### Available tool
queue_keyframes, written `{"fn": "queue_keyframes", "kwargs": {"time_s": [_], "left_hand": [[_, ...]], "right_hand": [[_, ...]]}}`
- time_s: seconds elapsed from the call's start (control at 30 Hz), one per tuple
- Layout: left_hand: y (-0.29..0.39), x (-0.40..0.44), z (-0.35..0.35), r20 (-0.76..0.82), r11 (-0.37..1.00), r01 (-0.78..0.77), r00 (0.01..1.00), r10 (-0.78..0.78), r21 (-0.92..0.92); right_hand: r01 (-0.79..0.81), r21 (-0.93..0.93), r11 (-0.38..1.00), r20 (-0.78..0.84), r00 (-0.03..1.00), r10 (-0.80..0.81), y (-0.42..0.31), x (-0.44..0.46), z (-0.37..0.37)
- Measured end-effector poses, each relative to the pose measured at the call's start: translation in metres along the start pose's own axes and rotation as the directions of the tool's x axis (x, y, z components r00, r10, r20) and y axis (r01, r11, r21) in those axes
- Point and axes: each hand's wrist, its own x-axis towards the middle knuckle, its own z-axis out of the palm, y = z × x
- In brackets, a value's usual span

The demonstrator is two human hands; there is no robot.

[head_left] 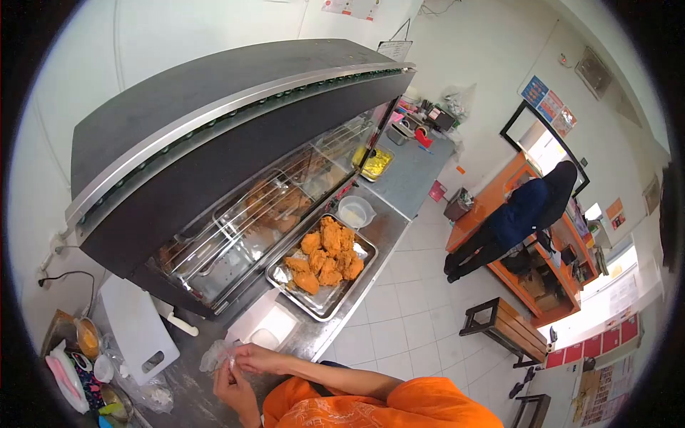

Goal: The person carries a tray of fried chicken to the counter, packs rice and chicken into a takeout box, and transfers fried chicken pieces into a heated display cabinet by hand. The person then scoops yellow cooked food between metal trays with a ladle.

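Both of my hands are pinched together over the counter's near end, at the bottom of the view. My left hand (230, 389) and my right hand (258, 359) grip a small clear plastic bag (214, 356) between their fingertips. Just beyond them sits an open white box (277, 325) with a white rounded item (265, 339) in it. Past the box, a steel tray (325, 311) bears several pieces of fried chicken (327, 251).
A glass-fronted warmer (235, 135) holds more fried food. Left are a white cutting board (135, 328) and a white-handled knife (184, 326). A plastic tub (355, 212) stands behind the tray. Another person (528, 207) stands at an orange counter (492, 192), near a wooden bench (508, 329).
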Motion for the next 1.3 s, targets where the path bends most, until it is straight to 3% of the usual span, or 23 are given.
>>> {"fn": "queue_keyframes", "kwargs": {"time_s": [0.03,0.1,0.17,0.27,0.37,0.43,0.5,0.6,0.63,0.7,0.77,0.97,1.07,1.17,1.2,1.3], "left_hand": [[0.007,-0.005,-0.002,0.025,1.000,-0.019,1.000,0.019,0.008],[0.021,-0.011,-0.001,0.069,0.998,-0.064,0.996,0.063,0.020],[0.025,-0.014,0.011,0.028,0.988,-0.151,0.988,0.150,0.016],[0.026,-0.016,0.017,0.002,0.979,-0.201,0.980,0.201,0.029],[0.028,-0.032,0.021,0.049,0.954,-0.294,0.955,0.291,0.056],[0.033,-0.046,0.026,0.046,0.944,-0.327,0.945,0.324,0.053],[0.037,-0.056,0.032,-0.006,0.953,-0.303,0.953,0.303,0.026],[0.041,-0.057,0.033,-0.119,0.782,-0.467,0.823,0.555,0.412],[0.046,-0.058,0.031,-0.105,0.843,-0.406,0.878,0.467,0.352],[0.055,-0.060,0.028,-0.055,0.937,-0.258,0.959,0.278,0.236],[0.050,-0.058,0.025,0.009,0.940,-0.266,0.963,0.270,0.214],[0.053,-0.062,0.027,0.182,0.925,-0.360,0.924,0.335,0.123],[0.042,-0.061,0.039,0.189,0.911,-0.408,0.901,0.391,0.058],[0.044,-0.060,0.042,0.209,0.912,-0.407,0.898,0.388,0.057],[0.049,-0.060,0.038,0.221,0.917,-0.391,0.904,0.367,0.077],[0.061,-0.056,0.033,0.314,0.954,-0.289,0.901,0.300,-0.082]], "right_hand": [[-0.066,0.310,0.948,0.092,0.995,0.040,0.003,0.003,-0.008],[-0.097,0.649,0.755,0.061,0.995,0.076,0.004,0.010,-0.008],[0.041,0.763,0.645,-0.196,0.966,0.171,-0.018,0.006,0.024],[-0.095,0.751,0.653,0.098,0.995,0.032,0.012,-0.007,0.016],[-0.112,0.700,0.705,0.286,0.949,-0.133,0.072,0.005,-0.009],[0.046,0.658,0.751,0.081,0.988,-0.131,0.023,-0.018,0.015],[0.091,0.602,0.793,-0.055,0.996,-0.072,0.014,-0.023,0.017],[-0.012,0.572,0.820,-0.154,0.980,0.122,0.033,-0.013,-0.002],[-0.041,0.586,0.809,-0.184,0.966,0.182,0.012,-0.018,0.004],[-0.071,0.672,0.737,-0.072,0.984,0.160,0.005,-0.019,-0.003],[-0.119,0.792,0.598,0.186,0.981,-0.050,0.025,-0.011,-0.023],[-0.069,0.659,0.749,0.138,0.990,-0.031,-0.012,-0.027,-0.014],[-0.144,0.714,0.685,0.049,0.986,0.156,0.003,-0.017,-0.020],[-0.206,0.824,0.527,0.356,0.913,-0.200,0.044,0.005,-0.041],[-0.242,0.881,0.406,0.281,0.959,-0.038,0.036,-0.002,-0.036],[-0.298,0.820,0.489,0.489,0.808,-0.329,0.011,-0.006,-0.018]]}}
